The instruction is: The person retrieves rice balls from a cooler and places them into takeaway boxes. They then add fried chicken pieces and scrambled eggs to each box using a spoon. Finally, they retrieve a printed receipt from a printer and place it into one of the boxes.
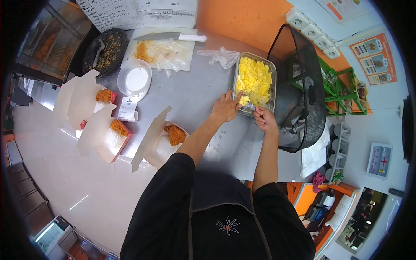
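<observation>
**Apron up front, tray of egg beyond**

Nearest is the dark apron, with two black sleeves reaching forward to the bench. Just past its near edge, on the left, stands a box with its lid up, holding rice and fried chicken.

The right hand is at the tray's near right corner, its fingers closed on what looks like the handle of a spoon; its outline is too small to be sure. The left hand has its fingers loosely spread and grips nothing, one fingertip stretched over the tray's left edge toward the egg. Whether it presses the egg or only steadies the rim, I cannot tell.

The tray sits on the bench, between a plastic bag and a black mesh basket, and is well filled with yellow pieces, likely egg.

The step in hand seems to be portioning. It would go best with the tray held firm by its rim, the spoon slid in low and flat, and the load levelled over the tray so that loose crumbs fall back inside.

Farther off are a white tub, a board bearing a knife, and a dark pan.
</observation>
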`<state>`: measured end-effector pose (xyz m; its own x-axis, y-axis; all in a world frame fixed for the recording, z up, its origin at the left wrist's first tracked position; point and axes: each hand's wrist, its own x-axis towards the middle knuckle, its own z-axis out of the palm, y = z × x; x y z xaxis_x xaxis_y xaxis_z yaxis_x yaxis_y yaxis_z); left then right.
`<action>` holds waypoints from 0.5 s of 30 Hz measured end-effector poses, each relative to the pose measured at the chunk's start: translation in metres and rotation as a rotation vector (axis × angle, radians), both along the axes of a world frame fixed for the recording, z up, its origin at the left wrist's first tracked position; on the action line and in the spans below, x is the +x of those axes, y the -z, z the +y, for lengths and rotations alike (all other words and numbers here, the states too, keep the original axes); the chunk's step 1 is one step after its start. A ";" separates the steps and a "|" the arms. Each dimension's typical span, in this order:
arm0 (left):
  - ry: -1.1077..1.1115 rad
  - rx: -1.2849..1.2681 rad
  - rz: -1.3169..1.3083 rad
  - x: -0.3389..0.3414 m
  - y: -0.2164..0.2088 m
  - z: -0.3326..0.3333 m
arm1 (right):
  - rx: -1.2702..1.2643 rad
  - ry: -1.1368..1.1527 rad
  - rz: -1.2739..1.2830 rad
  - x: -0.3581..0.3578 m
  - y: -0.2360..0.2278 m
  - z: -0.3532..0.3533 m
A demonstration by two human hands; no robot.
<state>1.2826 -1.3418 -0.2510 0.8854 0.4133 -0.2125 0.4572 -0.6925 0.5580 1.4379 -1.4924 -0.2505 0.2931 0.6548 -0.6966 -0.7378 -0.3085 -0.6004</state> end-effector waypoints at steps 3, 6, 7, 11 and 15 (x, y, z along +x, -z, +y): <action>0.000 0.035 0.003 -0.007 0.002 -0.003 | -0.058 0.198 0.004 -0.007 -0.006 -0.010; -0.010 0.041 -0.016 -0.019 0.003 -0.008 | -0.014 0.310 0.021 -0.006 0.002 -0.022; -0.015 0.037 -0.025 -0.022 0.004 -0.010 | 0.018 0.348 0.038 -0.011 0.007 -0.027; -0.061 0.037 -0.071 -0.023 0.008 -0.019 | 0.156 0.526 0.101 -0.047 0.027 -0.042; -0.070 0.038 -0.074 -0.018 0.006 -0.024 | 0.323 0.568 0.144 -0.055 0.045 -0.040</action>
<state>1.2647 -1.3653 -0.2574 0.8669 0.4812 -0.1301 0.4634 -0.6818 0.5660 1.3829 -1.5328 -0.2952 0.5722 0.6087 -0.5496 -0.8125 0.3299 -0.4806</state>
